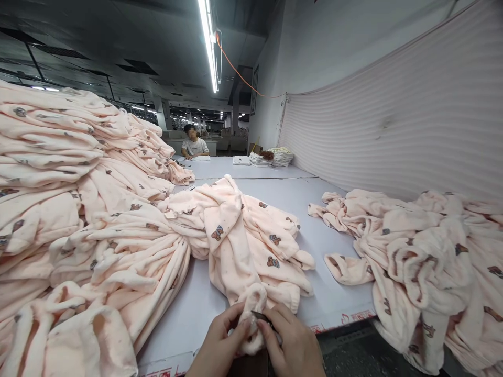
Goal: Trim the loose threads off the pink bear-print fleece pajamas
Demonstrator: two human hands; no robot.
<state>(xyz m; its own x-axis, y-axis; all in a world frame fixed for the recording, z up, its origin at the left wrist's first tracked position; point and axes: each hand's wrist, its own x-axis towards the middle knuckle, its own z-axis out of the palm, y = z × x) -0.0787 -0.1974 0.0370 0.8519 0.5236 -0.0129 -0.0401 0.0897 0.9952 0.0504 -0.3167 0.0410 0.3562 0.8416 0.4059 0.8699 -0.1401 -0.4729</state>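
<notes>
A pale pink fleece garment [236,246] printed with small bears lies on the table, one sleeve stretched toward me. My left hand [223,337] pinches the ring-shaped cuff [253,303] of that sleeve between thumb and fingers. In my right hand [293,340] are dark thread snips [260,316], mostly covered by the fingers. Their pointed tip rests at the cuff's edge, and the right thumb presses close to the fabric. Whether the blades are apart or together I cannot tell.
A tall heap of similar pink garments [51,146] fills the left side. Another pile [424,251] hangs over the table's right front edge. Folded stacks [271,157] stand at the far end of the table [275,180], where a seated person [194,144] works. A striped cloth [393,115] covers the right wall.
</notes>
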